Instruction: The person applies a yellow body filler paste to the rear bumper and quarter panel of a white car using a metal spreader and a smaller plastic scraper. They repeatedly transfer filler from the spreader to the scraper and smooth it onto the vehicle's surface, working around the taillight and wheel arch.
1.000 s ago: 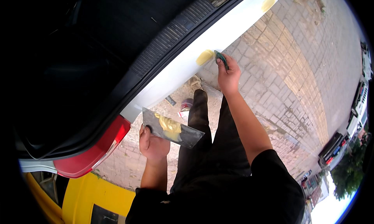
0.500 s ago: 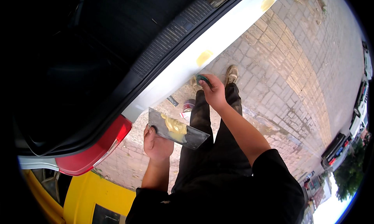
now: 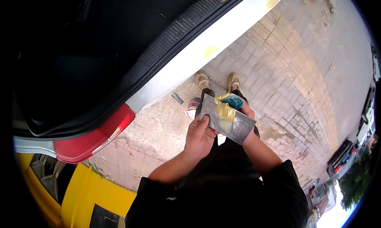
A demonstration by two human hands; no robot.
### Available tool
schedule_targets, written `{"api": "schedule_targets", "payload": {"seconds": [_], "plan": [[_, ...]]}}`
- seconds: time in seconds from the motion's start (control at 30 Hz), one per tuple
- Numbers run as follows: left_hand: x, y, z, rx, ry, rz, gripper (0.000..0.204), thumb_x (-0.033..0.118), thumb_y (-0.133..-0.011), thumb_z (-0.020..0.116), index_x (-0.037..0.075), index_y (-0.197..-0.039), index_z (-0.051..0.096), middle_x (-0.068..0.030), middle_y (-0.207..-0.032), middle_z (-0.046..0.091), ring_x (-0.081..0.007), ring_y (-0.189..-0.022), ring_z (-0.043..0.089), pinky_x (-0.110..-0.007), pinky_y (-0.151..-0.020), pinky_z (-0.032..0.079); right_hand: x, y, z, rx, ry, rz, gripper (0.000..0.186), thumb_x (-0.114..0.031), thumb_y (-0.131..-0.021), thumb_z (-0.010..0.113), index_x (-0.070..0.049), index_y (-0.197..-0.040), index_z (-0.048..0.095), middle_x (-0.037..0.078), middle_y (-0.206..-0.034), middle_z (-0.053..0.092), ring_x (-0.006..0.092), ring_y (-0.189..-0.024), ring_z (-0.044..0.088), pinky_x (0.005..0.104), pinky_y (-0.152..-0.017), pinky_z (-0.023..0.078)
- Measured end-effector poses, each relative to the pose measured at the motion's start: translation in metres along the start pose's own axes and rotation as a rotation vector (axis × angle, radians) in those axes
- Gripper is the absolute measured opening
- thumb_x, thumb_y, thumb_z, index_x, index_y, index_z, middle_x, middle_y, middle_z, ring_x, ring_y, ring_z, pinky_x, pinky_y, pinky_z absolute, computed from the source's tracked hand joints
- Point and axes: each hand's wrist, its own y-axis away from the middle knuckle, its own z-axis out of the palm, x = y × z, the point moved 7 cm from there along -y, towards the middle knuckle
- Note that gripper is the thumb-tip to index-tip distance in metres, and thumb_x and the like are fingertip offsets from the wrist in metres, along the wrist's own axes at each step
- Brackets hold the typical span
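My left hand (image 3: 200,136) grips a grey metal plate (image 3: 244,130) by its near left edge, thumb on top, with a lump of pale yellow paste (image 3: 225,112) on it. My right hand (image 3: 248,111), partly hidden behind the plate, holds a teal green spreader (image 3: 232,103) at the plate's far edge, touching the paste. Beyond them runs the white car sill (image 3: 186,59) along the open boot, bearing yellow filler patches (image 3: 209,51) (image 3: 273,0).
Red tail light (image 3: 95,138) and yellow vehicle (image 3: 83,190) at left. On the paving (image 3: 278,65) by my shoes (image 3: 234,82) lie a can (image 3: 193,104) and a dark strip (image 3: 177,98). Parked vehicles (image 3: 339,158) line the right side.
My right hand came down from the sill with the spreader onto the plate. My left hand moved right and slightly up with the plate, bringing both together over my legs.
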Motion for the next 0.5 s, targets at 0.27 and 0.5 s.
{"api": "schedule_targets", "payload": {"seconds": [0.27,0.5], "plan": [[-0.004,0.017,0.040,-0.205,-0.065,0.057,0.035,0.018,-0.103,0.048,-0.003,-0.132,0.050,-0.0120,-0.125,0.061,-0.0215,-0.116,0.059,-0.037,-0.098,0.047,-0.046,0.016,0.005,-0.271,0.615,-0.387,0.041,-0.002,-0.083,0.073,0.000,-0.122,0.061,0.015,-0.122,0.062,0.0264,-0.113,0.061,0.0331,-0.095,0.047],[-0.024,0.055,0.049,-0.268,-0.146,0.210,0.032,0.011,-0.103,0.047,-0.006,-0.130,0.051,-0.0145,-0.128,0.060,-0.0231,-0.118,0.057,-0.038,-0.102,0.043,-0.090,0.058,0.005,-0.239,0.333,-0.451,0.027,0.005,-0.089,0.062,0.004,-0.116,0.062,0.019,-0.116,0.066,0.0270,-0.105,0.065,0.0346,-0.091,0.051]]}}
